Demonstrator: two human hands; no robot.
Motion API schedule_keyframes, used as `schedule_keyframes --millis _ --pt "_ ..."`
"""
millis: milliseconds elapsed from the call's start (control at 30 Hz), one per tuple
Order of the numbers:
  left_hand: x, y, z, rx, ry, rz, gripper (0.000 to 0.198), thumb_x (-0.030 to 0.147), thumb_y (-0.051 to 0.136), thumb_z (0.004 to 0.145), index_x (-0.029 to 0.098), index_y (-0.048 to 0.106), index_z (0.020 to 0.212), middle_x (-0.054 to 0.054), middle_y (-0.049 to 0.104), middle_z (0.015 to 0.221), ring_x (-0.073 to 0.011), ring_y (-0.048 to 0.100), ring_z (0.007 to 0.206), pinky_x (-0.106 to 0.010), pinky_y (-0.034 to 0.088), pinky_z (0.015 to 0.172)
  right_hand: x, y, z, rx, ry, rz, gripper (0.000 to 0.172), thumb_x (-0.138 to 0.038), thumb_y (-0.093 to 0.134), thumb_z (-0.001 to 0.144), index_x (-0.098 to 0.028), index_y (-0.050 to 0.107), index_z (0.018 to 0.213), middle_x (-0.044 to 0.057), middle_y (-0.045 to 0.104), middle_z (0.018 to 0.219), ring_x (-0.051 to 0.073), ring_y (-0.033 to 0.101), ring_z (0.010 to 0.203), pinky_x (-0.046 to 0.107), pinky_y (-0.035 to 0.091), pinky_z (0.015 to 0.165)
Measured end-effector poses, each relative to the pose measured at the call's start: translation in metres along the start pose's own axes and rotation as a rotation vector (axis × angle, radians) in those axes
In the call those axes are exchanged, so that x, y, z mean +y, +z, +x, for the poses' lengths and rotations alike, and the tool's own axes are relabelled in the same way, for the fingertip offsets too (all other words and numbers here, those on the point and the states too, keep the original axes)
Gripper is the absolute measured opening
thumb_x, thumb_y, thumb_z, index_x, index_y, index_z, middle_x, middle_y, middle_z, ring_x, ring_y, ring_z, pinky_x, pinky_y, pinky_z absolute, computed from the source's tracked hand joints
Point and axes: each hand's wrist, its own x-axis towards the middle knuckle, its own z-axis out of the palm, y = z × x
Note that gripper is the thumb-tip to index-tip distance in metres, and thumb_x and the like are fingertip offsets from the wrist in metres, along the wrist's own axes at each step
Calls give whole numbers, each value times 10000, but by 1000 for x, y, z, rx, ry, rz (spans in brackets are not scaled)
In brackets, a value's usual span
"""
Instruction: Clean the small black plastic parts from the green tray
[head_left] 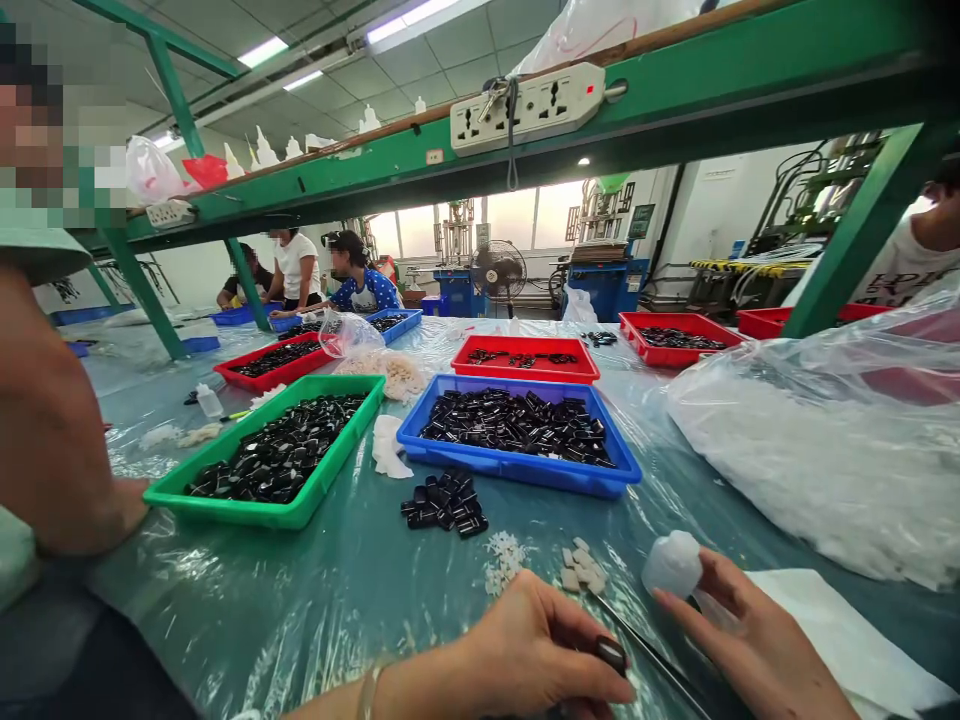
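Note:
In the head view my left hand (536, 645) pinches a small glossy black plastic piece (611, 653) between thumb and fingers. My right hand (757, 635) is closed around a small white squeeze bottle (673, 565), tilted with its rounded bottom facing away from me. Between the hands a thin dark metal tool (649, 645) lies at a slant; its kind is unclear. Its far tip is by a little heap of beige pads (583, 570). Beside that are tiny white parts (505, 560). Farther off, a loose pile of black pieces (445, 502) rests on the plastic-covered table (330, 610).
A blue tray (517, 470) and a green tray (225, 510) hold many black pieces; red trays (525, 372) stand behind. A large clear bag of white parts (817, 460) is at right, near white paper (832, 620). A person's arm (60, 430) leans in at left. A green shelf beam (712, 85) crosses overhead.

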Motion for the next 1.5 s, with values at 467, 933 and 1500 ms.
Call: schedule_keyframes --millis 467,933,1500 --pt "-3 -1 -7 -101 77 165 183 260 710 595 95 678 669 1 538 521 -76 475 480 -191 358 488 -60 -20 -33 88 -842 -481 473 27 390 765 -241 577 1106 67 596 1029 219 533 974 381 420 815" --pt "3 1 -12 -179 53 200 166 205 703 578 118 564 549 44 456 495 -46 367 468 -174 280 453 -67 -14 -45 257 -968 -428 307 -163 376 963 -209 679 980 76 650 974 223 515 999 433 295 935" --pt "1 1 -12 -165 -132 126 208 258 745 539 100 620 591 2 578 521 -87 560 478 -182 465 505 -72 -17 -47 209 -938 -479 362 -197 308 990 -227 668 976 52 679 948 197 522 1006 410 258 980"
